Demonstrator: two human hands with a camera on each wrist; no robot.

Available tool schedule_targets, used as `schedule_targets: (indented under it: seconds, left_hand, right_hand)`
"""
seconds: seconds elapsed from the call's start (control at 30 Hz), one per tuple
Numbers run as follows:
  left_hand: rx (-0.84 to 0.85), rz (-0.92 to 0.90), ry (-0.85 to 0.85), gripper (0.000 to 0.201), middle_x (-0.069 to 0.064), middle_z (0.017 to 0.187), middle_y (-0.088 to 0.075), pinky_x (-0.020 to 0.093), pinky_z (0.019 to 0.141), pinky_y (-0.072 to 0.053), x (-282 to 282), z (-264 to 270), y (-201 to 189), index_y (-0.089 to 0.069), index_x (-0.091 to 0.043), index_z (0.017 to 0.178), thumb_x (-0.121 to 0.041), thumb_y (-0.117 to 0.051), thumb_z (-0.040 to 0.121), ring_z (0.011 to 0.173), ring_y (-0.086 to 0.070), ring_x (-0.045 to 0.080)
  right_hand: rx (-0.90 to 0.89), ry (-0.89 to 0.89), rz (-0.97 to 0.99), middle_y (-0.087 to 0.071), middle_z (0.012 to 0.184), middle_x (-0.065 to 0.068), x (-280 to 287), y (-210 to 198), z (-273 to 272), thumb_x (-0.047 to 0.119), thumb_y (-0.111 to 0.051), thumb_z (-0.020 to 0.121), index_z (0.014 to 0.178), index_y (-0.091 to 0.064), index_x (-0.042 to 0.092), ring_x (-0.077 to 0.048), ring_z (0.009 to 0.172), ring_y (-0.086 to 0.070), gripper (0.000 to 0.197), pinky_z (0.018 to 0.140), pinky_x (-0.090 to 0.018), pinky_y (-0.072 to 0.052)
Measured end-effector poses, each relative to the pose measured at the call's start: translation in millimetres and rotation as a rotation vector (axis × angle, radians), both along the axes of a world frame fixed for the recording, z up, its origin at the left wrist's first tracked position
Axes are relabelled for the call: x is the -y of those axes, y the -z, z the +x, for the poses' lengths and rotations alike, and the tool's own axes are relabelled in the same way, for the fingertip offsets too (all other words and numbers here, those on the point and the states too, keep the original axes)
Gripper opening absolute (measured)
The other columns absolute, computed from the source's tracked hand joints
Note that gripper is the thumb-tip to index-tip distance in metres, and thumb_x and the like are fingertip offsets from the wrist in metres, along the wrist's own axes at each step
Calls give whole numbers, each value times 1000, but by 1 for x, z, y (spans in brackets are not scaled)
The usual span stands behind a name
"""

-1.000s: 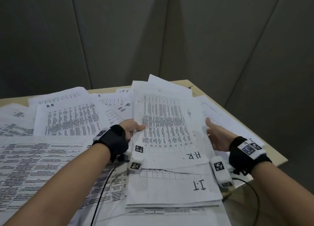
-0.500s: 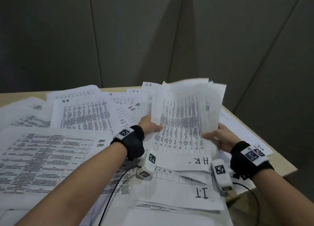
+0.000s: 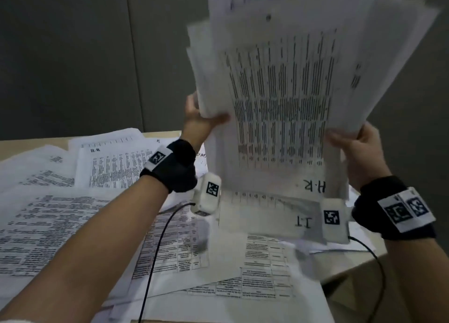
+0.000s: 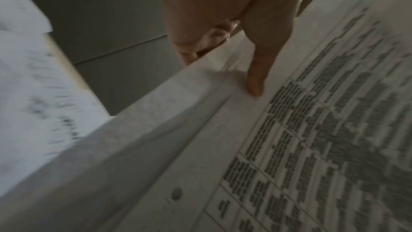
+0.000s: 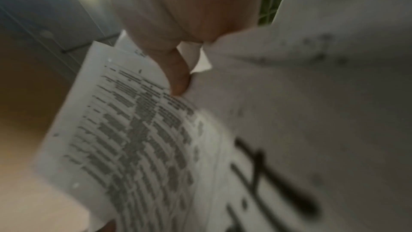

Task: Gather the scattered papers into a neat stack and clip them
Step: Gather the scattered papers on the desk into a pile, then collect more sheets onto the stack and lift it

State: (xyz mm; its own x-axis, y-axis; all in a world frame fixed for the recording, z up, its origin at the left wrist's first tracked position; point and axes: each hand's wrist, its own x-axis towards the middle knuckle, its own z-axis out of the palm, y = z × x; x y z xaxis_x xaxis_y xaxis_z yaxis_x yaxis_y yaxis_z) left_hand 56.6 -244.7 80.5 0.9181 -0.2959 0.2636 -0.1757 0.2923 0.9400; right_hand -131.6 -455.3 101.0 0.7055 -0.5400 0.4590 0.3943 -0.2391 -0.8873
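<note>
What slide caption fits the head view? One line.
Both hands, left hand and right hand, lift a sheaf of papers above the paper-strewn table.

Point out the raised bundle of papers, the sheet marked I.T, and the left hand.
raised bundle of papers (image 3: 279, 108), head view, printed table on the front sheet.
sheet marked I.T (image 3: 274, 215), head view, blank area left of the lettering.
left hand (image 3: 198, 123), head view, back of the hand below the thumb.

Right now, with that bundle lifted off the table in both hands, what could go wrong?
1. The raised bundle is fanned, its edges uneven, and each hand, left hand and right hand, grips only a side edge; sheets could slide out.
2. Many loose sheets cover the table, some near its edge; setting the bundle down may push them off.
</note>
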Motion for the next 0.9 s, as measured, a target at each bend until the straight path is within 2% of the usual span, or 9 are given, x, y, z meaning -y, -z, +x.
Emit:
schedule_targets:
  seconds: [0.1,0.2,0.27,0.33,0.43,0.53,0.67,0.77,0.9]
  left_hand:
    - [165,-19,-16,51,1,103,-64,31,85,-56,-4,-10,-41,-49,2,124,4,-69,77,92,-64,15]
    - [323,-14,-27,33,1,99,-66,32,87,-55,-8,-30,-73,-56,-4,113,-2,-68,82,90,-68,12]
    - [399,-33,-40,27,-5,95,-66,21,81,-55,-12,-43,-83,-58,-6,107,-4,-68,82,84,-67,0]
    - [420,-52,-68,23,-11,89,-63,9,69,-51,-17,-47,-80,-59,-8,102,-3,-68,82,74,-63,-12]
    - [340,-41,-48,28,-10,90,-64,8,65,-49,-33,-36,-57,-59,-11,104,-2,-69,80,73,-64,-11]
    - [225,73,54,47,-4,102,-66,12,72,-52,-38,-18,-32,-57,-2,122,-2,-71,77,89,-65,2]
    - [124,148,111,59,5,112,-67,30,94,-52,-35,1,-15,-55,-3,125,-6,-77,71,100,-66,14]
    - [122,118,165,88,4,115,-67,25,84,-56,-36,12,-10,-50,-9,128,-27,-87,51,103,-66,16]
    - [142,172,278,89,-8,99,-74,22,79,-55,-40,16,-10,-63,-18,111,-47,-91,31,94,-69,9]
  right_hand:
    - [165,131,-76,-70,76,22,-19,-19,7,-7,-57,84,91,-56,22,2,77,-65,30,77,-21,-55]
    - [302,251,-164,-61,70,18,-43,-28,20,-8,-54,84,85,-51,13,15,67,-55,22,66,-6,-46]
    - [337,324,-165,-52,72,16,-56,-27,28,-8,-55,84,88,-46,11,17,62,-51,21,60,-3,-40]
    - [349,296,-83,-59,69,19,-60,-19,33,-4,-60,83,85,-50,16,12,66,-55,22,65,-7,-45]
    - [217,130,99,-68,89,9,-54,2,37,20,-80,69,98,-59,14,-8,84,-65,36,83,-30,-55]
    - [12,-2,199,-65,111,-11,-49,20,40,53,-88,31,123,-50,-2,-23,101,-65,114,92,-40,-52]
    - [-84,-47,158,-69,105,-9,-35,32,47,59,-87,26,115,-57,5,-22,98,-67,108,93,-44,-51]
    - [-67,-122,167,-74,84,3,-27,35,48,53,-89,19,91,-67,19,-15,84,-70,83,85,-40,-53]
    - [-68,-181,208,-73,91,0,-28,35,48,49,-91,16,103,-63,12,-24,94,-65,99,93,-46,-49]
